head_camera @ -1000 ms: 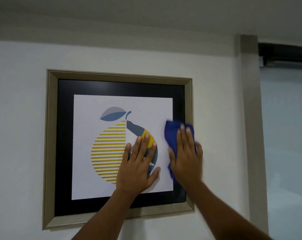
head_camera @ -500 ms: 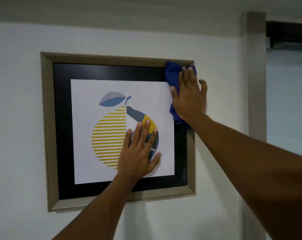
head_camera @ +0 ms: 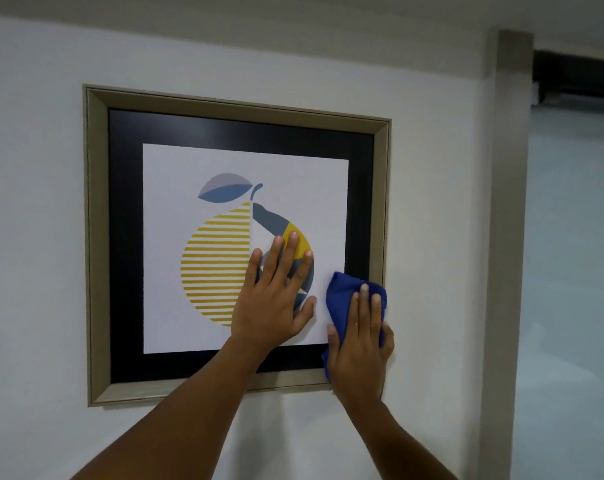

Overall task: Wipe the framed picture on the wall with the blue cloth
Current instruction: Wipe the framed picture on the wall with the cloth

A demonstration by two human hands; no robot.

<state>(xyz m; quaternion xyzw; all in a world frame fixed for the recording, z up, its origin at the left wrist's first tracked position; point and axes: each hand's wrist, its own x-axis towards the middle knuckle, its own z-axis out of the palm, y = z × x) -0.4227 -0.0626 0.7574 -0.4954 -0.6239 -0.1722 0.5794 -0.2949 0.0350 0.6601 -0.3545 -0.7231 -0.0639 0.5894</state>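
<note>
On the white wall [head_camera: 33, 237] hangs the framed picture [head_camera: 96, 237]; the left hand [head_camera: 272, 299] lies flat, fingers spread, on its glass, while the right hand [head_camera: 359, 348] presses the blue cloth [head_camera: 338, 292] against its lower right corner.

Home interior: framed picture [head_camera: 236, 244], white wall [head_camera: 33, 237]

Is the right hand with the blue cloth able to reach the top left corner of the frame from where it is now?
Probably not directly: the left hand, flat on the picture, lies across that diagonal. The right hand and blue cloth sit at the frame's lower right.
</note>
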